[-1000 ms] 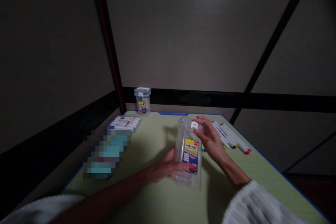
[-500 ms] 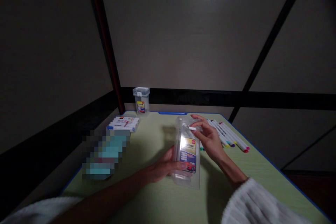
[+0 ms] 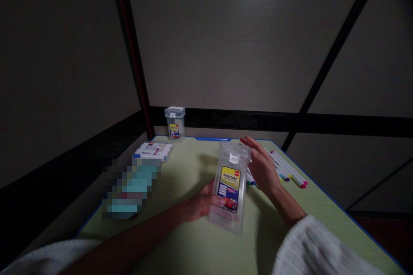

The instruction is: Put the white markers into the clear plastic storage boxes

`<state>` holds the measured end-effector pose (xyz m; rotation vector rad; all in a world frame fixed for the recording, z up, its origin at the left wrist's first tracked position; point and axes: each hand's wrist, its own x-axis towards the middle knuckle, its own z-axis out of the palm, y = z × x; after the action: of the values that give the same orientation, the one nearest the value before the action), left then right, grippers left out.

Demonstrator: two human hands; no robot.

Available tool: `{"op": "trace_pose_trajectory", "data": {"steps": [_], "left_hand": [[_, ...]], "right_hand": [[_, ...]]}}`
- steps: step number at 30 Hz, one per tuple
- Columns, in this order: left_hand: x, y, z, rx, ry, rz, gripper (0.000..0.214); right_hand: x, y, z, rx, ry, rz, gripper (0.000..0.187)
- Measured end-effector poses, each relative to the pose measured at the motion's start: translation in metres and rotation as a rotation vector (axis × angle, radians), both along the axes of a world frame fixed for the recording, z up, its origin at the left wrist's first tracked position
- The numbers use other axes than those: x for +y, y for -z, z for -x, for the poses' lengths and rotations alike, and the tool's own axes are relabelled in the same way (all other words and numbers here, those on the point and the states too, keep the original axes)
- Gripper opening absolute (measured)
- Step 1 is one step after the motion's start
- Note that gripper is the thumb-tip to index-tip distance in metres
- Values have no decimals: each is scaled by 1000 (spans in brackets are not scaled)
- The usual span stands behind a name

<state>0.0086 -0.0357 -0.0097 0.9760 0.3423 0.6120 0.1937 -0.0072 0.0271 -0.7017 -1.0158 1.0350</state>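
A clear plastic marker box [image 3: 229, 187] with a yellow label and a white latch is tilted above the green table [image 3: 200, 245]. My left hand [image 3: 200, 203] grips its lower left side, fingers wrapped round it. My right hand [image 3: 262, 166] is behind the box's upper right edge, fingers stretched out and held together, touching or close to the lid. Loose markers [image 3: 285, 172] with coloured caps lie on the table just beyond my right hand.
A second clear marker box [image 3: 174, 123] stands upright at the table's far left corner. A flat pack of markers [image 3: 152, 151] lies in front of it. A blurred-out object [image 3: 130, 187] sits at the left edge. Dark rails run behind the table.
My right hand has let go of the white latch and moved behind the box's top edge. The box has tilted so its lid and label face me more.
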Motion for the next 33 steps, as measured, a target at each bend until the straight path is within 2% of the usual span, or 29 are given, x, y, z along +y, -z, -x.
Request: {"op": "trace_pose_trajectory", "data": {"steps": [6,13,16,19,23,28,33], "left_hand": [[-1,-1,4,38,98,-39,59],[0,2,5,36,139,46,46],[0,1,5,41,144,83,44],[0,0,5,34,149,99,44],[1,1,5,18,142,30,47],[4,4,5,-18,220,21,55],[7,-1,5,-43,270,60,60]], "right_hand": [[-2,-3,-4,46,-221,119,52],[-3,-2,-17,-61,-403,98,64],[-3,1,-20,-87,-470,95,64],[-2,3,-18,-42,-437,109,55],[-1,3,-15,111,-364,180,47],[-2,2,-13,224,-372,233,54],[4,9,-16,329,-337,271,59]]}}
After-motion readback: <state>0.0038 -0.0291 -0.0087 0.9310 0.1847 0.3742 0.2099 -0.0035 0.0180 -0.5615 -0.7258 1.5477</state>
